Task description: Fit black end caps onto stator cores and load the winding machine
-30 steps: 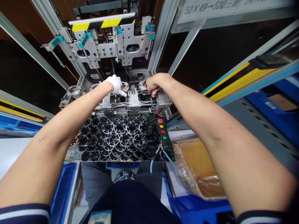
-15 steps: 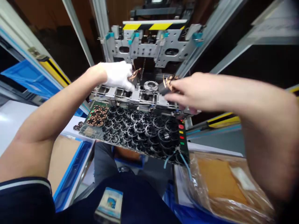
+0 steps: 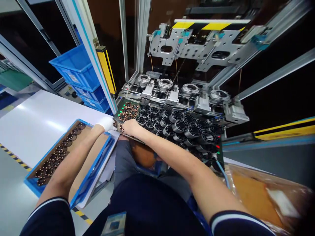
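My left hand, in a white glove, is closed on a small copper-wound ring at the left edge of the dark panel. Right beside it, my bare right hand is closed on another copper-wound ring, partly hidden by the fingers. Several copper-wound rings lie just above on the panel's left end. Rows of black and silver rings cover the rest of it.
Behind the panel, the machine has several round metal fixtures. A blue tray with copper rings lies at left, near stacked blue bins. An upright yellow-edged post stands at left. Plastic-wrapped material lies at lower right.
Both hands have moved from the machine fixtures down to the panel's left end and come close together. The dark copper-wound parts are gone from them. The view has turned left.
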Available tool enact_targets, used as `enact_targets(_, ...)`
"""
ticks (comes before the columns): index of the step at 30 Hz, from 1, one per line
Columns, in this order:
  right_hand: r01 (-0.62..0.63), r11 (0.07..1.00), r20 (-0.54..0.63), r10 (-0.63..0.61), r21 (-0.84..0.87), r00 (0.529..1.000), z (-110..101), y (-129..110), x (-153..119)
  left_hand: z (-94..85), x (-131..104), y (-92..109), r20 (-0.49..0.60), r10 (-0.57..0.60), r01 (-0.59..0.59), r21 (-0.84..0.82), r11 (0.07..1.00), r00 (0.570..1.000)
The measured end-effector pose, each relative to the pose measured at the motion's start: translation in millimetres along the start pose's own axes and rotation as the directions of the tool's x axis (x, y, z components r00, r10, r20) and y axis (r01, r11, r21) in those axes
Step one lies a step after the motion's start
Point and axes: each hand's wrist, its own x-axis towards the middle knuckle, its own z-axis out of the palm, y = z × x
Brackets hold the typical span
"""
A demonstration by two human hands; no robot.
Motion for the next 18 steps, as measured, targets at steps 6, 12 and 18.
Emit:
enact_targets(6,-0.094,0.994,-0.084,0.089,-0.053,0.993,-2.2,34.7,-43.9,19.1,-21.5,8.0,-0.356,0.025,-0.092,-0.173,0.981,0.934)
enact_targets(12,-0.338,0.933,-0.232,0.305,-0.12,0.924,19.8,73.6,-102.5,3.4,-10.7,68.7,-0.653,0.158,-0.351,-0.176,0.92,0.741)
enact_targets(18,-0.333,0.94,-0.289,0.301,-0.068,0.909,40.2,75.7,-93.1,-1.0,29.5,112.2,-0.634,0.245,-0.423,-0.145,0.894,0.734)
